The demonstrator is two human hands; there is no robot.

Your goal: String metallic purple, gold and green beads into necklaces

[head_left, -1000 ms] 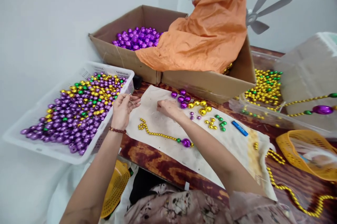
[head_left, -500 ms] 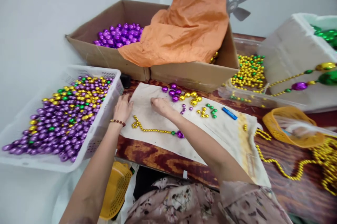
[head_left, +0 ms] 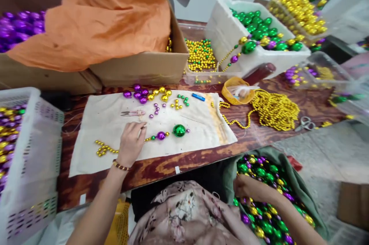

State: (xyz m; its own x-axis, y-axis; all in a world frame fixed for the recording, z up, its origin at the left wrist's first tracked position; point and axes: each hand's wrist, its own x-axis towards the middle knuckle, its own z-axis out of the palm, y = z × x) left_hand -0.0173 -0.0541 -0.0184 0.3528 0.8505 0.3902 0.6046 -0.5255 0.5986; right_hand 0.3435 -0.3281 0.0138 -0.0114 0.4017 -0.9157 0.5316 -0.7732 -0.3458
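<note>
My left hand (head_left: 132, 139) is over the pale cloth (head_left: 100, 126), fingers curled together; whatever may be in them is hidden. It partly covers a strand of small gold beads (head_left: 105, 148). Just beyond its fingertips lie thread snips (head_left: 132, 113). Along the strand's line to the right sit a purple bead (head_left: 161, 135), a large green bead (head_left: 179, 130) and a tiny purple bead (head_left: 188, 130). My right hand (head_left: 242, 186) is at the left side of a green bag (head_left: 309, 202) full of bead necklaces (head_left: 266, 225). Its fingers are closed, their contents hidden.
Loose purple (head_left: 141, 93), gold (head_left: 161, 93) and green beads (head_left: 183, 100) lie along the cloth's back, near a blue stick-shaped item (head_left: 198, 97). A cardboard box (head_left: 138, 70) and foam box (head_left: 213, 26) stand behind. Scissors (head_left: 305, 123) lie right of a gold bead heap (head_left: 276, 110).
The view has swung right. My right hand has left the cloth for the bag below the table edge. Snips and a large green bead now show on the cloth.
</note>
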